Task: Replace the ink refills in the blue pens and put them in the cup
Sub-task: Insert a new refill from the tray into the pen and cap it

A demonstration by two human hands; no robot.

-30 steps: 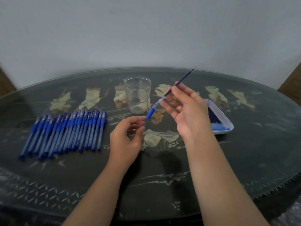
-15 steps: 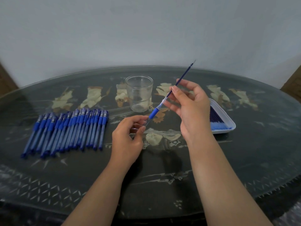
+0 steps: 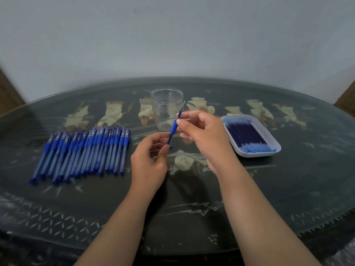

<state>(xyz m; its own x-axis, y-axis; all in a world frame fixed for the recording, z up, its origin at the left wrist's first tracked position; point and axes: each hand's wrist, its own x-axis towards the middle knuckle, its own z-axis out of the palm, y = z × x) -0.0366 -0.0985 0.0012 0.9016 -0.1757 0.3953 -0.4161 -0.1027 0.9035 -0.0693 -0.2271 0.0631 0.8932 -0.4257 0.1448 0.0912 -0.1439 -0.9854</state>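
Pinching one pen (image 3: 173,129); perhaps twenty pens (image 3: 90,148) alongside.

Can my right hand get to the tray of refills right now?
Probably yes: the tray lies just right of the right hand, nothing between them, but that hand is pinching the pen.

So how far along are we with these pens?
Barely started. Done: nothing, the glass cup stands empty. In hand: one blue pen, its lower end held by the left hand, the right hand pinching it by the grip, a refill tip poking out the top. Left: the whole row of pens and the tray of refills.
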